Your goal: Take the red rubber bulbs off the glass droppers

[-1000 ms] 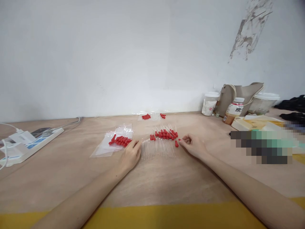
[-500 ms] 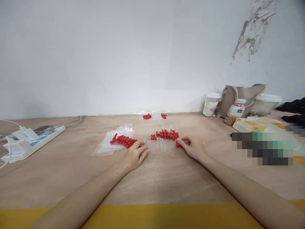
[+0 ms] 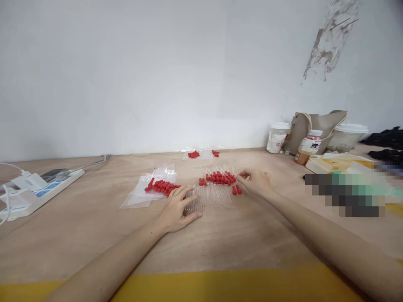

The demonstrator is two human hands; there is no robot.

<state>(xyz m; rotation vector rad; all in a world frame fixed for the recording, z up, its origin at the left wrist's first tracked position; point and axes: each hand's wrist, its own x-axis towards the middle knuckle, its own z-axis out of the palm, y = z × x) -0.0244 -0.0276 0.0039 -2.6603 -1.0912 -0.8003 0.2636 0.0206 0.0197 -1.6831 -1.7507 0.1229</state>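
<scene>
A row of clear glass dropper tubes (image 3: 214,195) lies on the wooden table, with a heap of red rubber bulbs (image 3: 220,178) just behind it and two loose red bulbs (image 3: 236,190) at its right end. My left hand (image 3: 178,207) rests flat with fingers spread, its fingertips touching the left end of the tube row. My right hand (image 3: 256,181) hovers by the right side of the bulb heap, fingers curled in a loose pinch; I see nothing in them. More red bulbs (image 3: 161,186) lie on a clear plastic bag (image 3: 143,193) to the left.
A small bag of red bulbs (image 3: 201,154) lies by the wall. A white power strip (image 3: 37,188) with plugs sits far left. Cups (image 3: 277,136), a bottle (image 3: 308,146), a beige bag (image 3: 321,124) and papers crowd the right. A yellow band edges the table front.
My left hand slid right and spread onto the tube row. My right hand moved back from the loose bulbs toward the bulb heap, leaving two bulbs on the table.
</scene>
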